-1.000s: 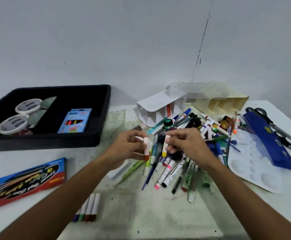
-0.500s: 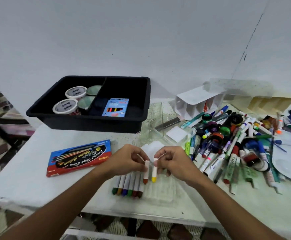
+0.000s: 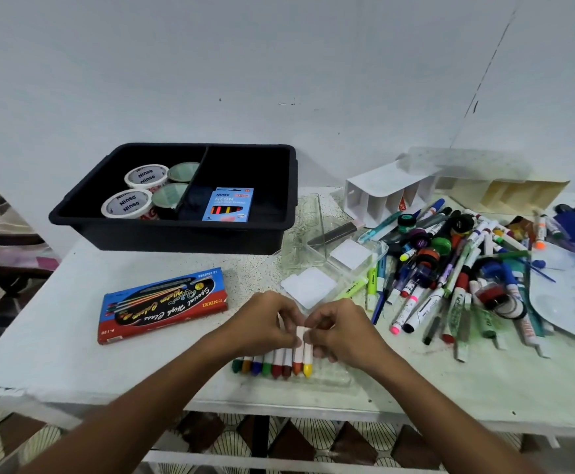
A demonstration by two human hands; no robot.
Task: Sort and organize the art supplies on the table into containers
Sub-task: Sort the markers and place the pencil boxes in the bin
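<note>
Wax crayons (image 3: pixel 272 366), row at lower centre; left hand (image 3: pixel 265 323) and right hand (image 3: pixel 342 331) pinch 2 end sticks; risk: a nudge scatters the loose row

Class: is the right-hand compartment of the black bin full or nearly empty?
Nearly empty: the black bin holds only a blue neon pencil box there.

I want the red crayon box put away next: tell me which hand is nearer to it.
Left. The left hand is just right of the red crayon box; the right hand lies farther right, beyond the left.
</note>
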